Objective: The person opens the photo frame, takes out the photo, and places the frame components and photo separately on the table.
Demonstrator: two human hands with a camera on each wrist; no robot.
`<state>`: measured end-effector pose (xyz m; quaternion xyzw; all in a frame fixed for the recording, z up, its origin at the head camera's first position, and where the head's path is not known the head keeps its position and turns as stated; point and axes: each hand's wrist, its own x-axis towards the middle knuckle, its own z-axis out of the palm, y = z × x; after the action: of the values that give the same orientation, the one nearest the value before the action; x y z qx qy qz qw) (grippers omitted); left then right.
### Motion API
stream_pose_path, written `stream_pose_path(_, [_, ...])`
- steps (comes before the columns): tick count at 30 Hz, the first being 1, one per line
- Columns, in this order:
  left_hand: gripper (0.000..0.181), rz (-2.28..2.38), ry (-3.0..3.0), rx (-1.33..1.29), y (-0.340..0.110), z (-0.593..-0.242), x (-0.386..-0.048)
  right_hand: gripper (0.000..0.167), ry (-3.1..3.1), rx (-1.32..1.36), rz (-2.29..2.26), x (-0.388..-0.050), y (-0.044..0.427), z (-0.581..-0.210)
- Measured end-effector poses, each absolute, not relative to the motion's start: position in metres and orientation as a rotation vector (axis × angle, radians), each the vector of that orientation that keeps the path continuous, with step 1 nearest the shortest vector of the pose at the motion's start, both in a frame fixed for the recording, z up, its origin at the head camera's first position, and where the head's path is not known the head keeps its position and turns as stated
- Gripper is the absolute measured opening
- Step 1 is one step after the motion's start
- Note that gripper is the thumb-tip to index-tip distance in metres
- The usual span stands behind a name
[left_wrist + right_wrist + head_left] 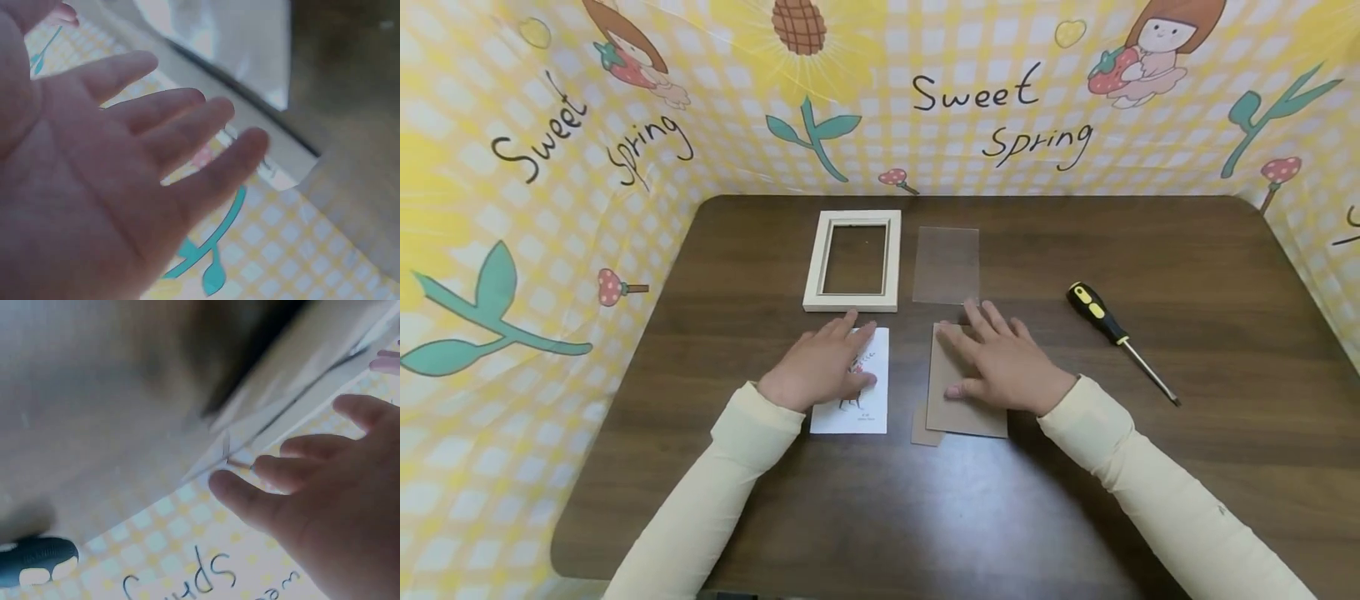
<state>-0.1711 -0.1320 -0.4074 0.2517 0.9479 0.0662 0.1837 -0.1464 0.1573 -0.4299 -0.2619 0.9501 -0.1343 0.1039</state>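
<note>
My left hand [823, 362] is spread over a white printed picture card [872, 412], covering its upper left part. Its fingers [212, 169] are extended and separated in the left wrist view, with nothing held. Over a brown backing board [970, 419], my right hand [1007, 364] lies palm down, fingers spread. A smaller brown piece [925, 435] peeks out from beneath the board's lower left corner. Whether either palm touches what is under it, I cannot tell. Beyond the left fingertips is an off-white picture frame [850, 304]; a clear sheet [946, 262] lies just past the right fingertips.
A black and yellow screwdriver [1097, 312] lies to the right, its tip pointing toward the near right; its handle also shows in the right wrist view. The dark wooden table [760, 250] is bordered at the back and sides by yellow checked cloth [880, 125].
</note>
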Motion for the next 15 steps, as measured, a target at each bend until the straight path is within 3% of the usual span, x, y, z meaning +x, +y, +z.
stream_pose_path(5, [0.07, 0.252, 2.824, 0.909, -0.121, -0.398, -0.201, 0.102, 2.905, -0.669, -0.399, -0.179, 0.163, -0.423])
stream_pose_path(11, [0.105, 0.255, 2.863, 0.876, -0.111, -0.418, -0.234, 0.105, 2.991, -0.495, -0.432, -0.209, 0.175, -0.44])
stream_pose_path(15, [0.115, 0.184, 2.801, 0.754, -0.106, -0.439, -0.241, 0.112, 2.932, -0.4, -0.391, -0.214, 0.179, -0.456])
